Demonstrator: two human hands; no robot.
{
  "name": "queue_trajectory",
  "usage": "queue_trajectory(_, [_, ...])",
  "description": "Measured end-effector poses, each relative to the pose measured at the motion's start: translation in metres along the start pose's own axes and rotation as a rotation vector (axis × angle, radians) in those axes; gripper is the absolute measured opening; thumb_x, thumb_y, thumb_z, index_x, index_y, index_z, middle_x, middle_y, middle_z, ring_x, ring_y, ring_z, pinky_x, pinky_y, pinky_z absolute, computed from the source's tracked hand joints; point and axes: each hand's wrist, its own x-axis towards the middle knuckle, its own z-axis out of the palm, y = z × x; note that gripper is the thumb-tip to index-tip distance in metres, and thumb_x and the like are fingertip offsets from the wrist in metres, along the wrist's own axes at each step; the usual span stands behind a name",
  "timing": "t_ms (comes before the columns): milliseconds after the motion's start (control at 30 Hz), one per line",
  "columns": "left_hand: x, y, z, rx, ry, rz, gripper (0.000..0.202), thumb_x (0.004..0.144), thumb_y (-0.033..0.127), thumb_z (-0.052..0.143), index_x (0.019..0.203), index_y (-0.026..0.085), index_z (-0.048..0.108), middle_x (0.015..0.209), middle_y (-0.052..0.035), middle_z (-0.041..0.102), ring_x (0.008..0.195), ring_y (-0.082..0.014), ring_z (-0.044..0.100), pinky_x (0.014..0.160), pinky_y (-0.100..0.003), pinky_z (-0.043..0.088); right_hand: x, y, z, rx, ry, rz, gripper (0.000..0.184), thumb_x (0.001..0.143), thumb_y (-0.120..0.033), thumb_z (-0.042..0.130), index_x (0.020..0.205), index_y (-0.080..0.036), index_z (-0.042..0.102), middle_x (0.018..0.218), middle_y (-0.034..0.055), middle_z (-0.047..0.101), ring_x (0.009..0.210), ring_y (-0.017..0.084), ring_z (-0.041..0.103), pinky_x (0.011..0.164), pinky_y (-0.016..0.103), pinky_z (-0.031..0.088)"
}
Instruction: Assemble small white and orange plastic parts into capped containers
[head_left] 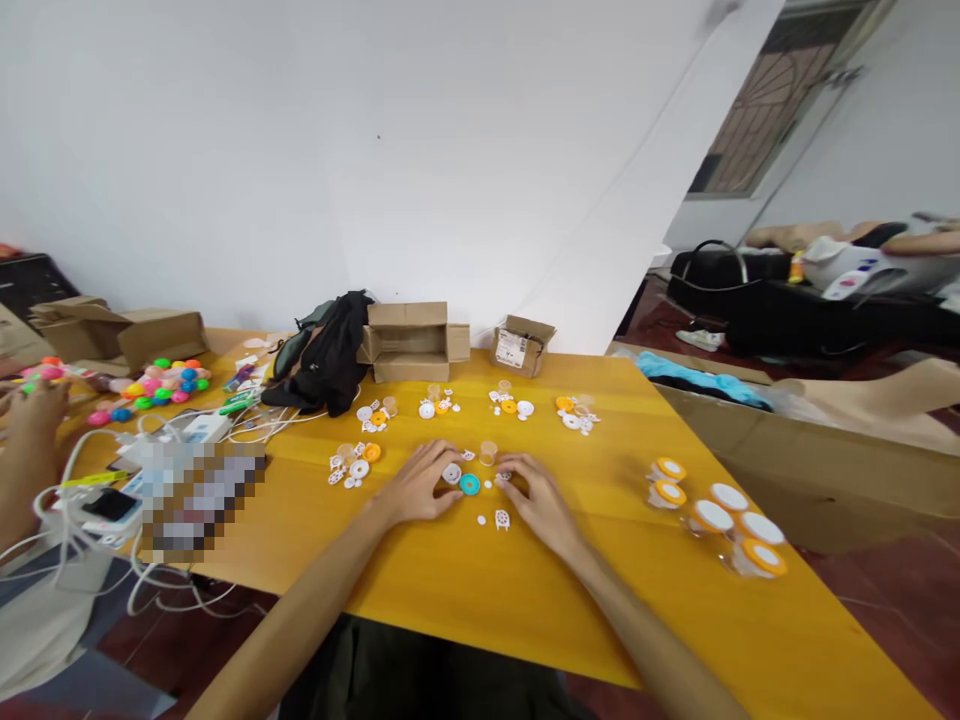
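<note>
My left hand [421, 484] curves its fingers and thumb round a white round cap [451, 473] at the table's middle. Right beside that cap lies a teal round cap [470, 485], close to the thumb tip. The fingers of my right hand [538, 497] are closed on a small white plastic piece [503, 477], partly hidden by them. Between the hands stands a small clear cup [488, 453]. Nearer to me lie a white openwork piece [502, 519] and a small white disc [481, 520].
Several groups of orange and white caps [379, 418] and clear cups lie further back. Closed jars [712, 516] with orange-and-white lids stand right. Cartons [409, 345] and a black bag [322, 355] line the wall. Cables, a power strip [202, 430] and another person's hand [34, 410] are left.
</note>
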Motion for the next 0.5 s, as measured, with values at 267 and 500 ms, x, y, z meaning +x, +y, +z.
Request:
queue_trajectory(267, [0.001, -0.007, 0.002, -0.046, 0.014, 0.008, 0.013, 0.086, 0.021, 0.052, 0.097, 0.024, 0.057, 0.098, -0.0040, 0.059, 0.096, -0.0225, 0.055, 0.093, -0.036, 0.043, -0.001, -0.013, -0.004, -0.043, 0.061, -0.005, 0.017, 0.089, -0.036, 0.052, 0.089, -0.027, 0.066, 0.097, 0.0057, 0.068, 0.095, 0.026, 0.062, 0.090, 0.042, 0.050])
queue_trajectory(500, [0.003, -0.008, 0.003, -0.058, 0.019, 0.016, 0.014, 0.086, 0.019, 0.050, 0.097, 0.023, 0.057, 0.100, -0.0055, 0.059, 0.098, -0.0229, 0.055, 0.094, -0.037, 0.044, -0.015, -0.029, -0.011, -0.139, 0.033, -0.047, 0.020, 0.089, -0.041, 0.054, 0.090, -0.027, 0.068, 0.106, 0.0066, 0.067, 0.102, 0.025, 0.063, 0.093, 0.041, 0.049])
